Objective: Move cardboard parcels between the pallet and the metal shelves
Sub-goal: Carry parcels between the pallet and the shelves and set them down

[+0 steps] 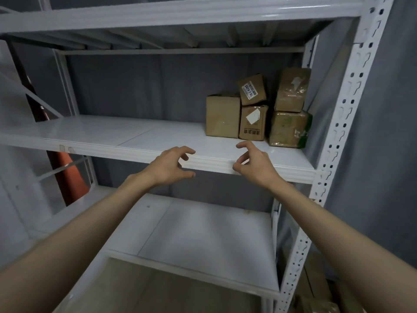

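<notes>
Several cardboard parcels stand stacked at the right end of the middle shelf [112, 134] of a white metal rack: a plain brown box [222, 116], a small box with a white label [251, 89] on top of a printed box [253, 123], and two tape-wrapped parcels, one [292, 90] atop the other [290, 128]. My left hand [169, 166] and my right hand [252, 162] hover at the shelf's front edge, below and left of the parcels. Both hold nothing, fingers loosely curled. The pallet is out of view.
A perforated white upright [338, 132] bounds the rack on the right. The lower shelf [203, 233] carries nothing. An orange cone [70, 175] stands behind the rack at left. Brown cardboard [320, 308] shows at the bottom right. A grey curtain hangs behind.
</notes>
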